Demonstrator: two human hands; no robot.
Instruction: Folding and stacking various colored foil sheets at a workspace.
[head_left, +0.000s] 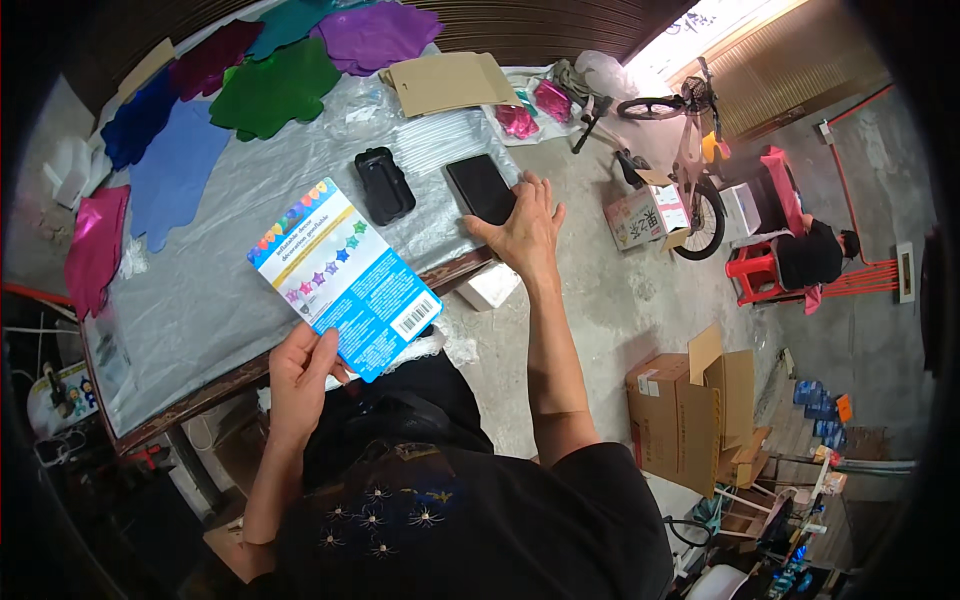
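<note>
My left hand [304,372] grips the lower left edge of a flat blue-and-white printed card package [345,285], thumb on its front. Coloured balloons and stars are printed on it, and a barcode sits near one corner. The package is tilted over the table's near edge. My right hand [527,228] reaches to the table's right edge, its fingers spread around the near right corner of a black phone-like rectangle [478,187]. Thumb and index finger touch its edges; the palm hides that corner. Left of it lies a black moulded case [384,186].
Silvery plastic covers the table [250,190]. Foil balloons, including a green one [275,90] and a purple one [375,38], lie along its far left. Brown cardboard [450,82] lies behind. Right are a bicycle [690,150], cartons [680,420] and a seated person [810,255].
</note>
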